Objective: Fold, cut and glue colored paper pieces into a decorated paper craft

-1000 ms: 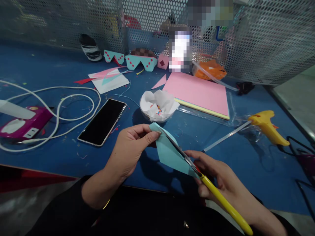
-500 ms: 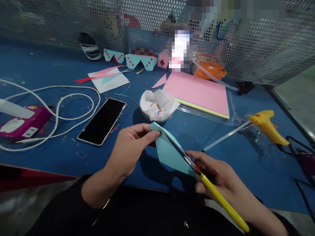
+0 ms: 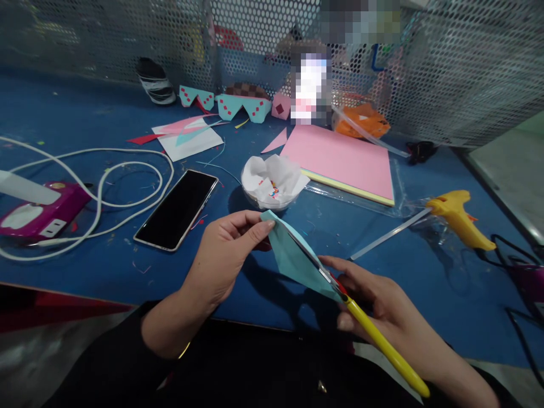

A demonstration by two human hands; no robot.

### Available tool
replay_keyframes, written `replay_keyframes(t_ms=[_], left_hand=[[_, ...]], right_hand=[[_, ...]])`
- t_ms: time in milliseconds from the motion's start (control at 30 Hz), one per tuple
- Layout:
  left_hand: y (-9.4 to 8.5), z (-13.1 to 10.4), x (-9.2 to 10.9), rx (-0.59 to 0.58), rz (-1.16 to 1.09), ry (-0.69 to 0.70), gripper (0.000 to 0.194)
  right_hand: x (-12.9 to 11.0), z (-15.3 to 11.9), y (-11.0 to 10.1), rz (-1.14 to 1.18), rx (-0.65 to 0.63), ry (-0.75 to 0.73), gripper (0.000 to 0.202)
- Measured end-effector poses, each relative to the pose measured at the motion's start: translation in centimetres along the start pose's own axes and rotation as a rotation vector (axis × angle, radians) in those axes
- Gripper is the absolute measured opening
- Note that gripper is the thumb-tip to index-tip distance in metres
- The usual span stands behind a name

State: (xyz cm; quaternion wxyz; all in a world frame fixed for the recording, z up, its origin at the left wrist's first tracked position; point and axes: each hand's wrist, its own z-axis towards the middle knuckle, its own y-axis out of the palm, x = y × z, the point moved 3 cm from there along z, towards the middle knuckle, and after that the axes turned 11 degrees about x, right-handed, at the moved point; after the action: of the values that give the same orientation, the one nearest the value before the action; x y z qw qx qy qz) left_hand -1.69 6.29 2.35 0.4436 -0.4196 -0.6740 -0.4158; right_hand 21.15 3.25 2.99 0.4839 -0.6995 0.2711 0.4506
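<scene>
A light blue piece of paper [image 3: 295, 258] is pinched at its upper left corner between the thumb and fingers of my left hand [image 3: 232, 249]. My right hand [image 3: 378, 306] grips yellow-handled scissors [image 3: 385, 343], whose blades run along the paper's upper edge and point up toward my left thumb. Part of the paper lies behind the blades, and some of my right fingers are hidden by the handle. Just beyond both hands stands a clear bowl [image 3: 274, 190] lined with white tissue holding small coloured scraps.
A phone [image 3: 176, 209] and white cable [image 3: 100, 192] lie to the left, near a purple power strip [image 3: 51, 212]. Pink paper sheets [image 3: 340, 161] are stacked at the back right, with a yellow glue gun [image 3: 459, 218] beside them. Paper glasses [image 3: 244, 107] stand along the mesh screen.
The light blue paper has tilted a little, with its lower edge shifted slightly right and up. Both hands keep nearly the same positions.
</scene>
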Motion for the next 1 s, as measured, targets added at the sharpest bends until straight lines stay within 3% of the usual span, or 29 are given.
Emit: replay_keyframes(t_ms=[300, 467, 633, 1000], left_hand=[[-0.23, -0.18, 0.08, 0.002, 0.064, 0.02, 0.009], [-0.25, -0.17, 0.15, -0.012, 0.107, 0.043, 0.009], [-0.19, -0.2, 0.27, -0.01, 0.11, 0.043, 0.007], [-0.08, -0.31, 0.34, -0.003, 0.124, 0.031, 0.004]], right_hand=[[0.3, -0.72, 0.48, 0.203, -0.044, 0.141, 0.074], [0.34, -0.83, 0.3, 0.127, -0.072, 0.101, 0.085], [0.28, -0.7, 0.27, 0.062, -0.045, 0.057, 0.076], [0.71, -0.21, 0.75, 0.22, -0.075, 0.132, 0.06]])
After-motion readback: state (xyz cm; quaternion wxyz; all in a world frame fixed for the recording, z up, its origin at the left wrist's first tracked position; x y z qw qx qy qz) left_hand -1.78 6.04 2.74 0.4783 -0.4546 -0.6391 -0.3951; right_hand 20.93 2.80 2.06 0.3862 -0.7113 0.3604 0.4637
